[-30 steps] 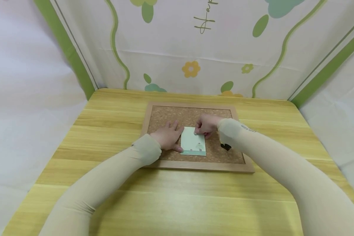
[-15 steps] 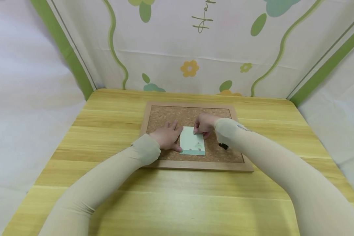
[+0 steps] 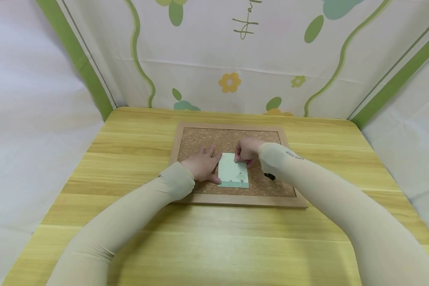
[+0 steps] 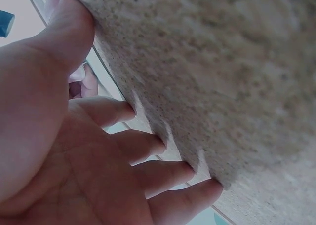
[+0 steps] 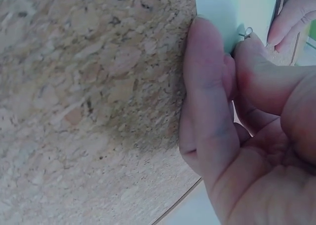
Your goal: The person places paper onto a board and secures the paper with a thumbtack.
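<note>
A pale green card (image 3: 228, 170) with a teal strip along its near edge lies on the wood-framed corkboard (image 3: 232, 200). My left hand (image 3: 201, 165) rests on the cork with its fingers spread, the thumb and index fingertip at the card's left edge. In the left wrist view, the fingertips (image 4: 190, 169) press on the cork. My right hand (image 3: 248, 149) pinches a small pushpin (image 5: 248, 32) between thumb and index finger over the card's upper right part. The pin's thin point meets the card; its head is partly hidden by the thumb.
A small black object (image 3: 269, 176) shows beneath the right sleeve, over the board. The board lies on a wood-grain table (image 3: 214, 242). Behind stands a white cloth (image 3: 196, 43) with a flower print, and white cloth hangs at both sides.
</note>
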Tool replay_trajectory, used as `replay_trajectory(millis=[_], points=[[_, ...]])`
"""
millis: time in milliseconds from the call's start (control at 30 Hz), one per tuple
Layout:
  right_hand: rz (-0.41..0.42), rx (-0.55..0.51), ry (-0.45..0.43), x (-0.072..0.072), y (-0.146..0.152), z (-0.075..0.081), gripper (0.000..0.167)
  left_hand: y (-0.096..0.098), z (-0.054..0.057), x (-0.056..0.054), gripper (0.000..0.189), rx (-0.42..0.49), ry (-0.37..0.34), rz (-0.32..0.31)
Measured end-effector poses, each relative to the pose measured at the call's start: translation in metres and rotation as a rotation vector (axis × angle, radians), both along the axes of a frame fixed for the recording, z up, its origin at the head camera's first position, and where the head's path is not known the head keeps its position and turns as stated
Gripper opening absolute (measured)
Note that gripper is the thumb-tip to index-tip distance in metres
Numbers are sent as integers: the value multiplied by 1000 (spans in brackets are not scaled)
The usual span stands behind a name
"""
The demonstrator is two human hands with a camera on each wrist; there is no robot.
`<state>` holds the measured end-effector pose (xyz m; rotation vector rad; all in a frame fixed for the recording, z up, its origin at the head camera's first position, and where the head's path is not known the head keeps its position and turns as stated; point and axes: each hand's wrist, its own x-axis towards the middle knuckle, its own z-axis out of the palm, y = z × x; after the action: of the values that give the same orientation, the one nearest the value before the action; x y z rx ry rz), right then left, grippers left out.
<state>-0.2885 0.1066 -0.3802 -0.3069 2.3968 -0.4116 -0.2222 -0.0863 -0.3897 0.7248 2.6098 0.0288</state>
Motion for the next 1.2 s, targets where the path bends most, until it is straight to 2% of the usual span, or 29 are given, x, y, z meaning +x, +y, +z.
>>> replay_trajectory(millis=[533,800,967,1200], points=[[-17,-11,-26,-3,2,-3,16,2,-1,0,103,-4,-2,5],[-5,-6,-7,-2,1,-3,15,2,-1,-1,103,6,-12,13],[-28,-18,0,-2,1,-4,15,2,-2,-1,103,4,-23,15],[-26,18,15,-3,-2,-3,13,2,-2,-2,103,1,-30,16]])
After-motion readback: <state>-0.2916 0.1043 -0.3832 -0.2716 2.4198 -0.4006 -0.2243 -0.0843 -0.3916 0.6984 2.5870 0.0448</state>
